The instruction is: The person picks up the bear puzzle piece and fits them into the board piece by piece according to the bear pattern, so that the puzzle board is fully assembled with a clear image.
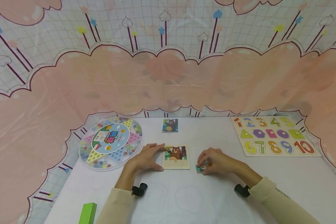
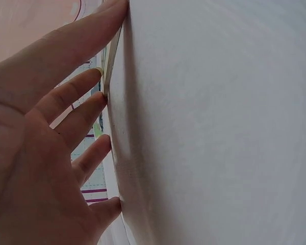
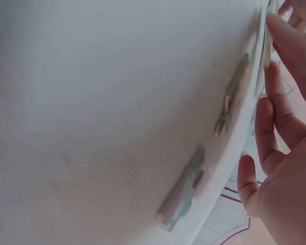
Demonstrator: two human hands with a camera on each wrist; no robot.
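A small wooden picture puzzle (image 1: 175,165) lies flat on the white table, a brown bear picture filling its upper part and bare wood showing below. Along its left side, my left hand (image 1: 145,158) touches the frame with thumb and fingers spread apart; the left wrist view shows those fingers (image 2: 84,120) fairly straight. To the right of the puzzle, my right hand (image 1: 214,161) pinches a small, colourful puzzle piece (image 1: 199,169) low over the table. Two flat, blurred pieces, a nearer one (image 3: 182,196) and a farther one (image 3: 232,97), appear in the right wrist view.
Behind the puzzle is a bear picture card (image 1: 170,125). A round Chinese checkers box (image 1: 84,149) with coloured marbles lies at left, a number and shape board (image 1: 268,151) at right. A green block (image 1: 88,213) is near the front left.
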